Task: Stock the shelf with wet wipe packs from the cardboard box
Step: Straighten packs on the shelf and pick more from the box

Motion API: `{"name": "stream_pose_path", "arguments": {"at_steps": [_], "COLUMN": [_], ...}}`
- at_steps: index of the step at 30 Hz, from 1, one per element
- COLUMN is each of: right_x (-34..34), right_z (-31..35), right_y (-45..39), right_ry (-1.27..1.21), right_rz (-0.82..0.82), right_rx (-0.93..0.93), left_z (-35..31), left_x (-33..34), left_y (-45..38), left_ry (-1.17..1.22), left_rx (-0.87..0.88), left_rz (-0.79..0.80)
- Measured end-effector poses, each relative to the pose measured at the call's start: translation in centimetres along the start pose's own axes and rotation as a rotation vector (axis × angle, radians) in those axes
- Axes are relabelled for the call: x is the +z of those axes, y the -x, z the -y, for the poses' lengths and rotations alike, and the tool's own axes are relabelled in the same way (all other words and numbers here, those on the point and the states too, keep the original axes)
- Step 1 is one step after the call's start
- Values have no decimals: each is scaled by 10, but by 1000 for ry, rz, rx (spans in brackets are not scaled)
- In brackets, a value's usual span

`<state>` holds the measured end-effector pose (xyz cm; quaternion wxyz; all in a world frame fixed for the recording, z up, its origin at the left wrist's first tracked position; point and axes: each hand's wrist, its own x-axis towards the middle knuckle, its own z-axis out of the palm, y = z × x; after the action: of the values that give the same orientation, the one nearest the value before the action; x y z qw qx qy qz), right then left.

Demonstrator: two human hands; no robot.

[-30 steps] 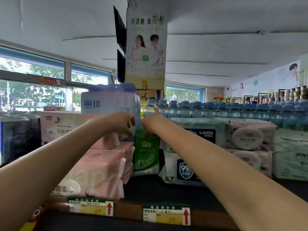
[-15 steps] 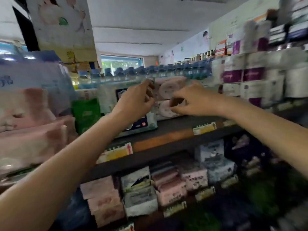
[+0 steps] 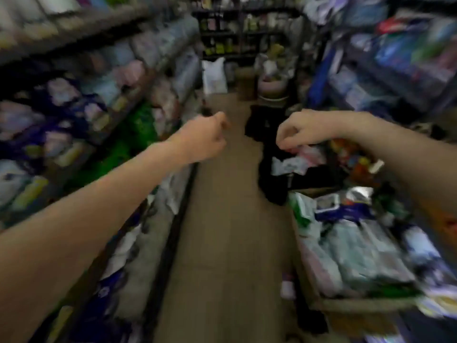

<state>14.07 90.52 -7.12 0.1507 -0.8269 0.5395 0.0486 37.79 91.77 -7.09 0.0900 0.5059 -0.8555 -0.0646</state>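
Note:
The frame is motion-blurred and looks down a shop aisle. My left hand (image 3: 207, 137) is stretched out over the aisle floor, curled into a loose fist with nothing in it. My right hand (image 3: 304, 131) hangs palm down with its fingers bent inward, also holding nothing. At the lower right stands the cardboard box (image 3: 346, 306), filled with wet wipe packs (image 3: 363, 253) in pale green, pink and blue wrappers. The shelf (image 3: 81, 125) runs along the left, with several pink, blue and purple packs on its levels.
A brown tiled floor (image 3: 222, 243) runs between the two shelf rows. On its right side lie dark bags and loose packages (image 3: 291, 164). A white sack (image 3: 214, 75) and a basin with goods (image 3: 272, 85) stand at the far end. More stocked racks (image 3: 395, 58) line the right.
The view has swung from the top shelf to the right and down the aisle. Both hands have left the pink packs on the shelf and now hover empty over the floor.

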Motion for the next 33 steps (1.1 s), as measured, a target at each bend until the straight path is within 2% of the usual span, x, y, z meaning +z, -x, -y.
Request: {"name": "stream_pose_path", "arguments": {"at_steps": [4,7,11,12,14,16,18,24,29,33], "right_x": [72,132,221,247,300,340,369,434,452,451], "right_z": [-140,-215,-285,-295,-306,-311,-312,-296,-299,-303], "right_y": [77,124,156,163,175,178,177,165,168,167], "right_ry": [-121,-65,53,55,31,-60,-86,49,91,-1], "right_rz": [135,269,327,406,563,613,607,546,515,509], "right_rx": [231,339,329,334,311,285,296,156,142,185], "left_z": [-100,-161,-222,-233,-252,-266,-273,-276,-270,-269], "left_x": [107,184,277,299,341,377,408,461,471,469], "left_y": [-59,-93,-119,-122,-121,-116,-108,-86,-75,-76], "left_ry": [-15,-58,21,43,72,87,98,159,198,180], "left_rx": [171,210,171,156,136,124,112,28,-69,-93], "left_rz": [180,343,503,537,613,694,754,892,881,877]}}
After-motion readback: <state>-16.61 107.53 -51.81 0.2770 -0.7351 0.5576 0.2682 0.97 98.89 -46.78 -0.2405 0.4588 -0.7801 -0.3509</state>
